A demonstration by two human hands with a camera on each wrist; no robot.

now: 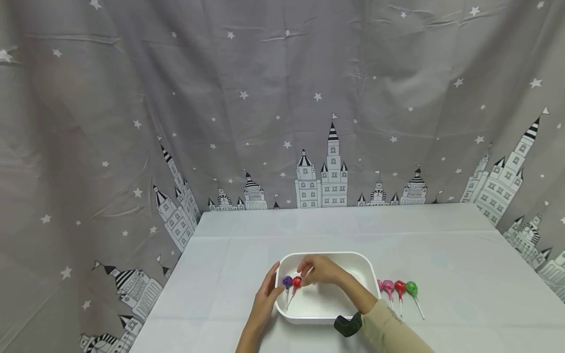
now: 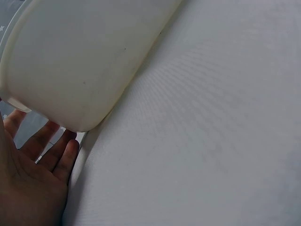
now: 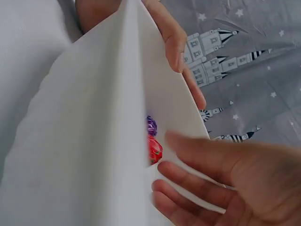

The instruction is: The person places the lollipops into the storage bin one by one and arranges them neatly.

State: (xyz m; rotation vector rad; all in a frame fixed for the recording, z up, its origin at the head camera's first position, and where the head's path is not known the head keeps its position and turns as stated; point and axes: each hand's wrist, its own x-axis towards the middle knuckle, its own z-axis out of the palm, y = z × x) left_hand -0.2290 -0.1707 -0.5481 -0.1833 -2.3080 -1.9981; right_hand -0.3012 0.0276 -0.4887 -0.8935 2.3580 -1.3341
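Observation:
A white tray (image 1: 326,314) holds a purple lollipop (image 1: 288,281) and a red lollipop (image 1: 297,282), side by side near its left end. My left hand (image 1: 263,299) holds the tray's left side, thumb over the rim and fingers along the outer wall. From below, the left wrist view shows those fingers (image 2: 42,141) beside the tray's corner. Inside the tray my right hand (image 1: 324,269) hovers close to the red lollipop. In the right wrist view its thumb and fingers are spread apart beside the red wrapper (image 3: 155,150), with nothing between them.
Right of the tray, several lollipops lie in a row on the white table (image 1: 463,274): pink (image 1: 388,285), red (image 1: 399,287) and green (image 1: 412,288) ones, partly behind the tray's edge. A grey curtain (image 1: 265,122) with castles hangs behind the table.

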